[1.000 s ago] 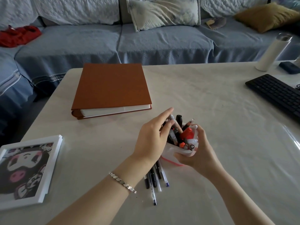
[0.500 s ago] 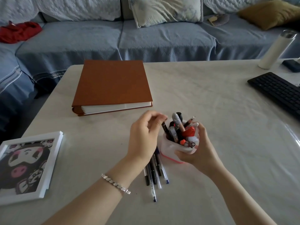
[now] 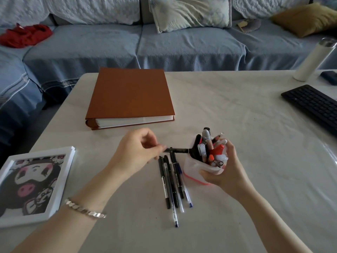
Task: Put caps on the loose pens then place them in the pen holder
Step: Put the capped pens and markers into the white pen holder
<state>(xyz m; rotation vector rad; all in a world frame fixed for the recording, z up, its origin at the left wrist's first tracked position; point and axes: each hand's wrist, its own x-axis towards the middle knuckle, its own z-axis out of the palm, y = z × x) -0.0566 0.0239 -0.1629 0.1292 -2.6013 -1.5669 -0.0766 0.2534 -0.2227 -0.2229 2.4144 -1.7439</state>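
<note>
Resting on pale table before blue sofa: roughly six loose pens; left hand pinching one black pen; right hand gripping one white plastic pen holder.

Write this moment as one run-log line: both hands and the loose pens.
left grip: pinches black pen, held level, end by pen holder | right grip: holds pen holder | loose pens: on table beside holder

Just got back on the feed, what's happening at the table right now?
A person's right hand grips the white pen holder, which is full of pens. The left hand pinches a black pen, held level with its far end at the holder. Several loose pens lie on the table beside it.
</note>
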